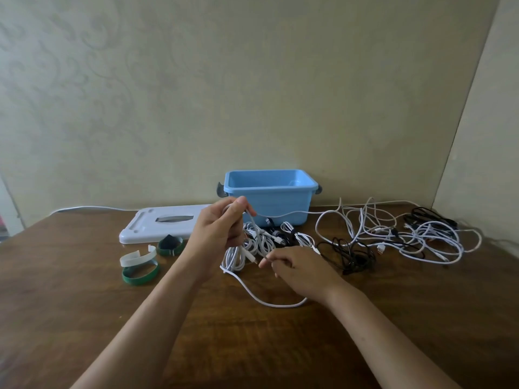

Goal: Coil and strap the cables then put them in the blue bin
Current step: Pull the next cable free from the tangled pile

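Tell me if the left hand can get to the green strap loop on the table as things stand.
Probably yes, but not freely: the green strap loop lies in the open on the table, left of the left hand, with nothing between. That hand grips a coiled white cable, so it would have to let go or pass it over first.

The bin (269,196) is light blue with dark grey clips at its two ends, and the lid (160,224) lying beside it is white with a grey slot. The table (84,318) is dark brown wood with visible grain, and the wall (196,94) behind is pale beige with a faint swirling pattern. The cables are white in the tangle (393,234) and in the coil (238,256), black in one bundle (348,254), while the straps are dark green (140,273), translucent white (137,256), and green around black (170,244).
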